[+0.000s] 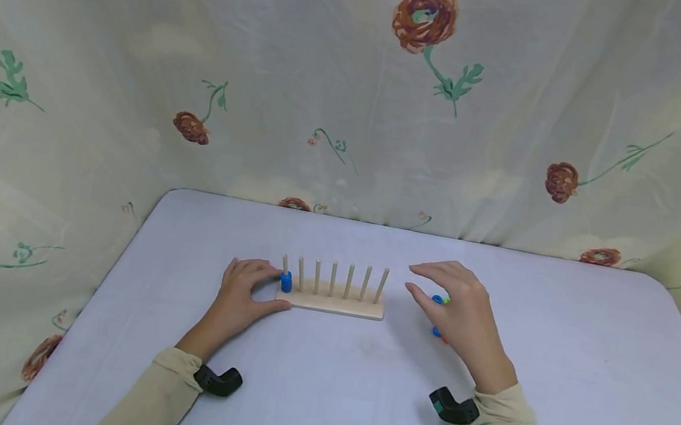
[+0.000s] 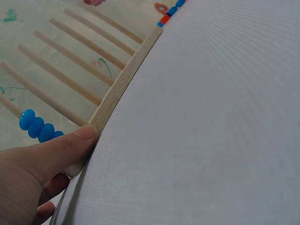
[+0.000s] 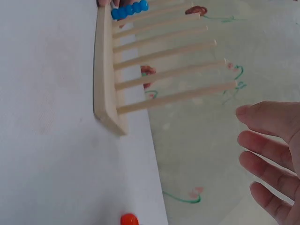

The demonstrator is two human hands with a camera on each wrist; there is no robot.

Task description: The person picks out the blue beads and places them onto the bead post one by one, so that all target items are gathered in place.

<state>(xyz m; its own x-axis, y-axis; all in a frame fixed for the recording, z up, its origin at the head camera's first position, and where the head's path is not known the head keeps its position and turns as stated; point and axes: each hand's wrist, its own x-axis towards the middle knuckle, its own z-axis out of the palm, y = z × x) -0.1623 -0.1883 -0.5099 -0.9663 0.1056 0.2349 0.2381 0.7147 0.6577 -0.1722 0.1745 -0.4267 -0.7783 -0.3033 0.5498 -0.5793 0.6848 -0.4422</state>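
A wooden peg rack [image 1: 335, 304] stands on the table, with a row of several upright pegs along its base. Blue beads [image 2: 36, 126] are stacked on its leftmost peg; the other pegs are bare. My left hand [image 1: 243, 299] grips the rack's left end, thumb [image 2: 86, 132] on the front edge and fingers behind. Above the table, to the right of the rack, my right hand [image 1: 463, 317] holds nothing, its thumb and fingers apart. Under and behind it lie loose blue beads [image 1: 437, 299], partly hidden. A red bead [image 3: 129, 219] shows at the bottom of the right wrist view.
A white cloth covers the table [image 1: 310, 401]. Behind its far edge hangs a flowered curtain [image 1: 309, 74], which also runs along both sides. Each wrist wears a black device [image 1: 218, 380].
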